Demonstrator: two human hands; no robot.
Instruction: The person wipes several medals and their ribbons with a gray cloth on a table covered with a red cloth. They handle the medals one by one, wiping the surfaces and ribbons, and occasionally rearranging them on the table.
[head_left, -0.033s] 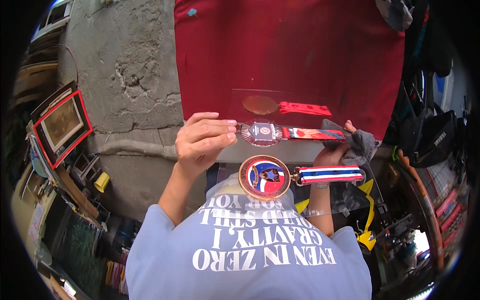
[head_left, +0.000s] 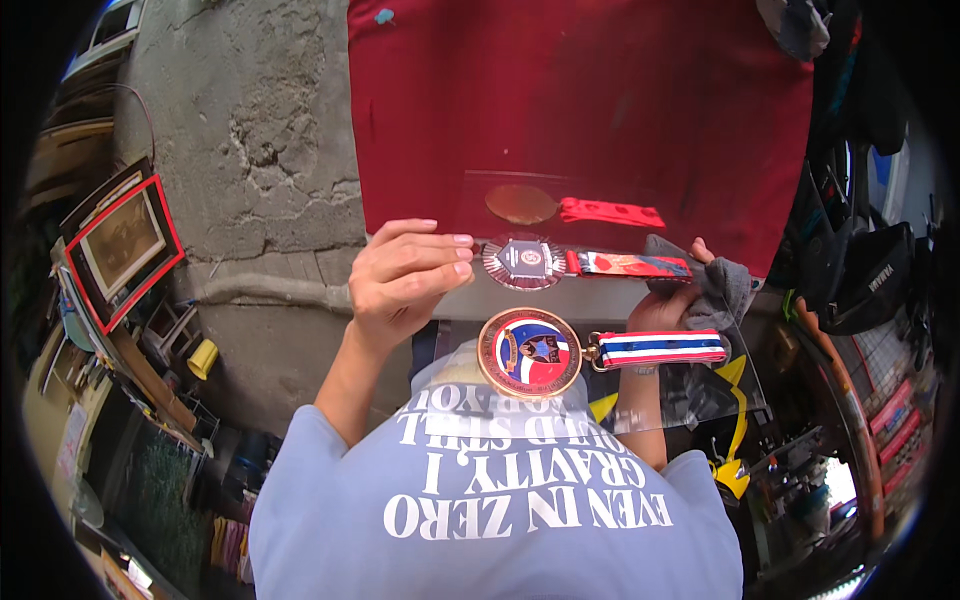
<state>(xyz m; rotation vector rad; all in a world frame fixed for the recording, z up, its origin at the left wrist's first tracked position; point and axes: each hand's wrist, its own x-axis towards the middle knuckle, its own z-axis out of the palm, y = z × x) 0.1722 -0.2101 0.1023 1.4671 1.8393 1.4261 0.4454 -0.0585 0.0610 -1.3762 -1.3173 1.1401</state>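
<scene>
A clear sheet (head_left: 650, 400) spans the space in front of my body, with three medals on it in a column. The lowest is a round bronze-rimmed medal (head_left: 530, 352) with a striped ribbon (head_left: 662, 347). Above it sits a clear, ridged medal (head_left: 522, 262) with a patterned red ribbon (head_left: 630, 265). Farthest is a plain bronze medal (head_left: 520, 204) with a red ribbon (head_left: 612, 213). My left hand (head_left: 410, 275) closes on the sheet's left edge, fingertips beside the ridged medal. My right hand (head_left: 664, 305), partly hidden behind the ribbons, grips a grey cloth (head_left: 722, 290) at the right edge.
A red cloth-covered surface (head_left: 580, 90) lies ahead, beside cracked concrete (head_left: 250, 130). A red-edged framed picture (head_left: 125, 245) and a yellow cup (head_left: 202, 360) are at left. A black bag (head_left: 865, 280) and a yellow object (head_left: 733, 478) are at right.
The sheet's near edge has tilted up slightly. Both hands keep their holds and have hardly moved.
</scene>
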